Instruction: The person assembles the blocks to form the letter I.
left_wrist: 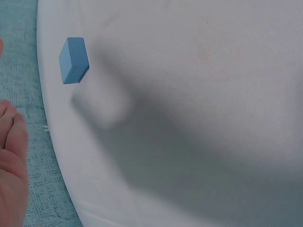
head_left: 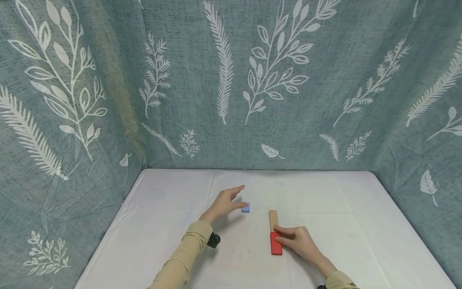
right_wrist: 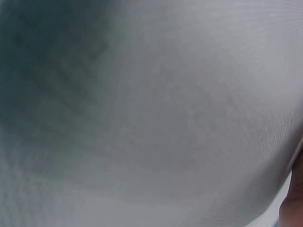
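Note:
My left hand [head_left: 224, 204] reaches over the table with thumb and fingers spread apart. Its thumb tip appears close beside a small blue block [head_left: 246, 209] in the head view; the left wrist view shows the blue block [left_wrist: 74, 61] standing free on the cloth, apart from the fingers [left_wrist: 12, 165]. A red block [head_left: 276, 245] lies end to end with a tan wooden block [head_left: 273, 218], forming one line. At the red block's upper end, my right hand [head_left: 300, 241] holds it between thumb and index finger. The right wrist view shows neither block.
A white cloth covers the table [head_left: 343, 224]. Behind it and along both sides hangs a green curtain [head_left: 202, 100] with white leaf prints. A black wrist device [head_left: 214, 240] sits below the left forearm. Grey sleeve fabric or cloth fills the right wrist view, blurred.

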The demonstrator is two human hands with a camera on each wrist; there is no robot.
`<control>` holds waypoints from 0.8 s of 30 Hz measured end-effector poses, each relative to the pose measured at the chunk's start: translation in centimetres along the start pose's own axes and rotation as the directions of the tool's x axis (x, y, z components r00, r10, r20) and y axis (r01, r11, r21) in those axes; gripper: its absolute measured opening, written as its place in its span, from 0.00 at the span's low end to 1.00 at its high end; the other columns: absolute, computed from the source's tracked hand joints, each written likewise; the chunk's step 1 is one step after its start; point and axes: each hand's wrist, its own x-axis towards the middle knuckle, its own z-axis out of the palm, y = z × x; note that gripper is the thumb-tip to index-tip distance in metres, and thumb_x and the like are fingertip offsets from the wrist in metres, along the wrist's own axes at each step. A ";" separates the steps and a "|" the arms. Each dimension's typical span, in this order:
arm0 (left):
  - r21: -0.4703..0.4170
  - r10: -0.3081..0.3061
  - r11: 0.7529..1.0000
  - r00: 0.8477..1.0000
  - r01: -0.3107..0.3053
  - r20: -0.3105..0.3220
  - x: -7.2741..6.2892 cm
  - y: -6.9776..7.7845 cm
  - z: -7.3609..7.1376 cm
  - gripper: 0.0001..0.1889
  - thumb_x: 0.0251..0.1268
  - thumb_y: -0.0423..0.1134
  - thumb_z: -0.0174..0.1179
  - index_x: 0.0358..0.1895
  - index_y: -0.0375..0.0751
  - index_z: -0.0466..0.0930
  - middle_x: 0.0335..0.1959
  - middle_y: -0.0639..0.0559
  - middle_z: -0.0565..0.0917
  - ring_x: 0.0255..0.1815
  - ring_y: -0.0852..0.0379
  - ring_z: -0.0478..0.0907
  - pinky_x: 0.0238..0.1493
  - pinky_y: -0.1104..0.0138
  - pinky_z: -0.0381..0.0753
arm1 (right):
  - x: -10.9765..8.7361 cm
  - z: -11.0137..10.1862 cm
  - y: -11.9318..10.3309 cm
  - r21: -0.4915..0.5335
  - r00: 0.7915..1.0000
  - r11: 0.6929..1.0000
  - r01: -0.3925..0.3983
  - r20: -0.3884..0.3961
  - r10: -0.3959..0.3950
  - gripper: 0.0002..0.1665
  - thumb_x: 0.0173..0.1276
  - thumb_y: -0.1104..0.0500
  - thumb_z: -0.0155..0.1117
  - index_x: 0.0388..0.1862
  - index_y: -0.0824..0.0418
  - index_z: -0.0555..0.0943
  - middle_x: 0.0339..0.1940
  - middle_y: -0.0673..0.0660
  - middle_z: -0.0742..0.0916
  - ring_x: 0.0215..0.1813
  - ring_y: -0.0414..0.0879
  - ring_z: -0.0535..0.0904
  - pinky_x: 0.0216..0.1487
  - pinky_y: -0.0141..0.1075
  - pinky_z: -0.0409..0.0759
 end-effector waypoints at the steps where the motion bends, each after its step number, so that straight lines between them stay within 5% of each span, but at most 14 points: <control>1: 0.001 -0.002 1.000 1.000 0.002 0.001 0.0 -0.1 0.0 0.34 0.59 0.39 0.65 0.69 0.36 0.63 0.70 0.41 0.66 0.69 0.42 0.66 0.69 0.58 0.69 | 0.0 0.0 0.0 0.002 1.000 1.000 -0.004 0.003 0.004 0.26 0.56 0.52 0.71 0.53 0.60 0.82 0.50 0.56 0.86 0.55 0.53 0.82 0.52 0.36 0.84; 24: -0.003 -0.048 0.999 0.999 0.048 -0.010 -0.2 -1.5 1.0 0.31 0.59 0.37 0.65 0.66 0.31 0.67 0.67 0.36 0.70 0.67 0.39 0.68 0.68 0.55 0.71 | 0.0 0.0 0.4 0.004 1.000 1.000 0.001 0.006 -0.001 0.26 0.57 0.51 0.71 0.53 0.60 0.83 0.51 0.56 0.86 0.55 0.52 0.82 0.52 0.35 0.84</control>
